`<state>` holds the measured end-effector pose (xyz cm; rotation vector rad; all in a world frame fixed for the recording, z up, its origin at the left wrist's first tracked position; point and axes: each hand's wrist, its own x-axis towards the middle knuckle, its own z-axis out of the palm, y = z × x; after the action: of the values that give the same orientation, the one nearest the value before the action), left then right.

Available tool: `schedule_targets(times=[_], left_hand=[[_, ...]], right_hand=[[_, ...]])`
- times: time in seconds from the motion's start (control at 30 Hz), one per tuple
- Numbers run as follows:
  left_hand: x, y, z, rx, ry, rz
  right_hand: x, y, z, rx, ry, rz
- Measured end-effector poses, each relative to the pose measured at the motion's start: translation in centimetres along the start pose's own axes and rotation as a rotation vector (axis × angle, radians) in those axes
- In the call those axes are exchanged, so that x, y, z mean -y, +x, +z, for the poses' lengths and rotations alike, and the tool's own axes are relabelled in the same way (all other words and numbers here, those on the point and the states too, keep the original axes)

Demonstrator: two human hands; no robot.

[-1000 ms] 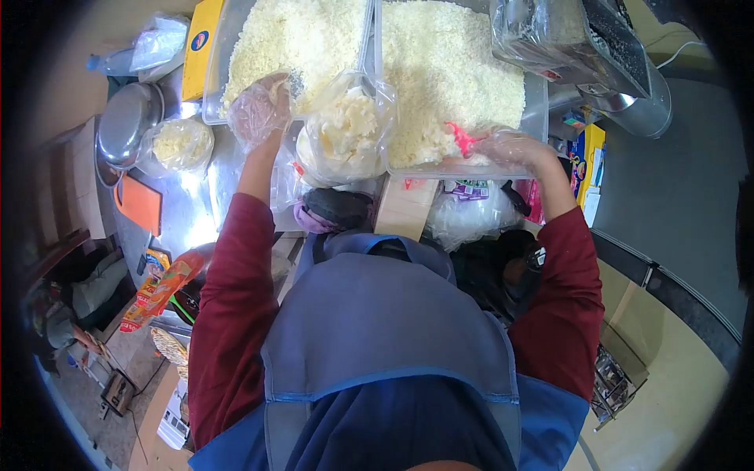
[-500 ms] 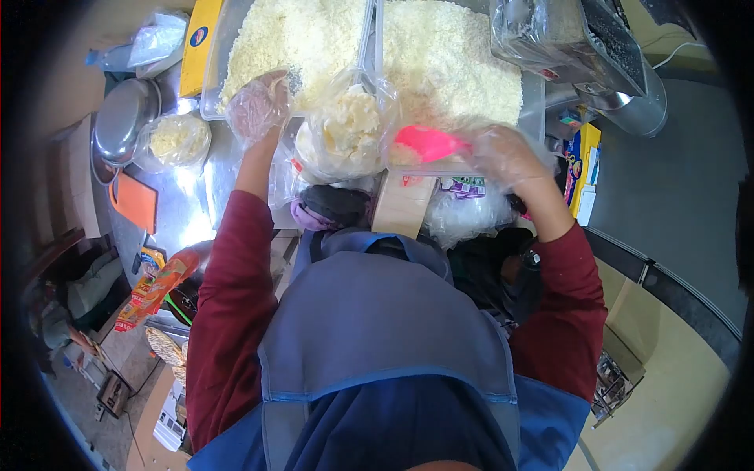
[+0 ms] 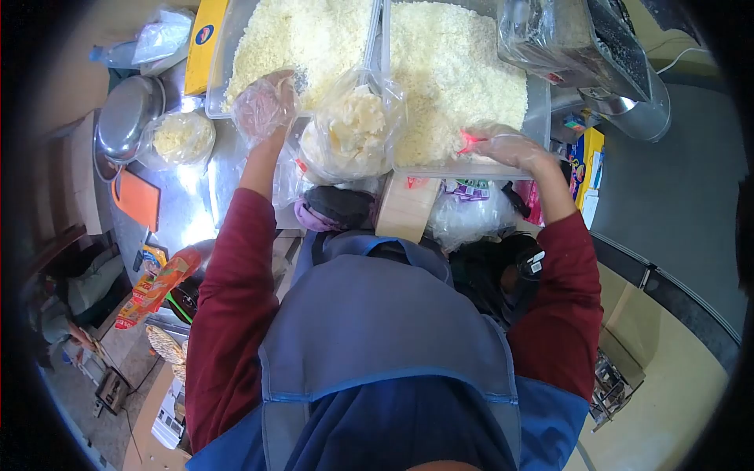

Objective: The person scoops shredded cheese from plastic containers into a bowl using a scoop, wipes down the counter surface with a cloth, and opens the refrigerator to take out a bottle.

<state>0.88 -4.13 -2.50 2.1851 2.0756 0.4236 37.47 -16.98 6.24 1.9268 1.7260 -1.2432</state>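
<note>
My right hand (image 3: 506,147), in a clear plastic glove, is closed around a pink scoop (image 3: 470,141). The scoop's head is mostly hidden in the pale, crumbly shreds (image 3: 459,78) at the near side of the right tub (image 3: 537,118). My left hand (image 3: 265,108), also gloved, is by the near edge of the left tub (image 3: 216,86), beside an open clear plastic bag (image 3: 397,98). Inside this bag sits a pale yellow, creamy mass (image 3: 353,124). The left fingers are too obscured to show whether they grip the bag. More shreds (image 3: 306,47) fill the left tub.
On the left are a tied bag of pale food (image 3: 174,143), a metal pot (image 3: 129,118) and an orange board (image 3: 137,200). A plastic-wrapped machine (image 3: 542,39) stands at the back right. Below the tubs are a wooden block (image 3: 407,208) and a dark cloth bundle (image 3: 338,206).
My right hand has brought the pink scoop from near the creamy mass rightward and down into the right tub's shreds. The left hand stays beside the bag; the whole view shifts slightly.
</note>
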Motion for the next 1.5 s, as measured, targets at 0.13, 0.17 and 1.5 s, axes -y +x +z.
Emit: schedule_targets(times=[0.13,0.17,1.5], left_hand=[[0.1,-0.3,-0.2,0.017,-0.004,-0.003],[0.1,-0.1,-0.2,0.018,-0.008,-0.001],[0.1,0.5,0.0,0.026,-0.164,0.021]], right_hand=[[3.7,-4.3,-2.5,-0.397,-0.294,-0.015],[4.2,-4.1,-2.2,-0.398,-0.292,-0.013],[5.0,-3.2,0.2,-0.929,-0.695,-0.5]])
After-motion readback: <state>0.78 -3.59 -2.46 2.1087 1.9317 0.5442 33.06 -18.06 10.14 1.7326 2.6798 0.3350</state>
